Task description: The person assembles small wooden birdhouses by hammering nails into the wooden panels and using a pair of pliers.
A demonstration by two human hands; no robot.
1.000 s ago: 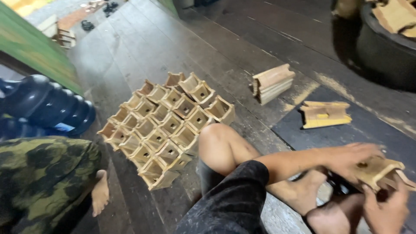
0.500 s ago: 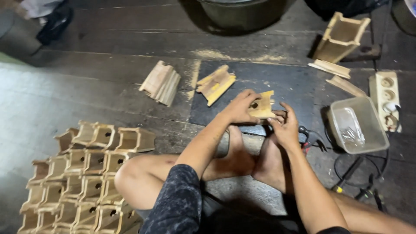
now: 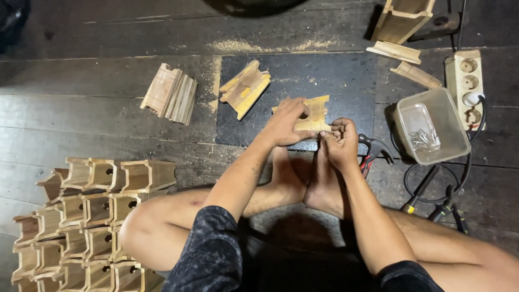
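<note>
I sit on a dark wooden floor with my feet together. My left hand (image 3: 285, 122) grips a small notched piece of pale wood (image 3: 316, 112) from its left side. My right hand (image 3: 340, 139) pinches the lower right edge of the same piece with closed fingers. The piece hovers over a black mat (image 3: 324, 75). Two stacks of similar cut wooden pieces lie beyond my hands, one (image 3: 246, 88) on the mat's left corner and one (image 3: 170, 93) further left on the floorboards.
Several finished open wooden boxes (image 3: 92, 216) stand packed together at my left knee. A clear plastic tub of small nails (image 3: 431, 125), a power strip (image 3: 466, 86), cables, a red-and-black tool (image 3: 373, 148) and more wooden parts (image 3: 403, 21) lie to the right.
My view swung from the boxes at my left to straight down over my hands. Both hands stay on the notched wooden piece, now held flat above the mat.
</note>
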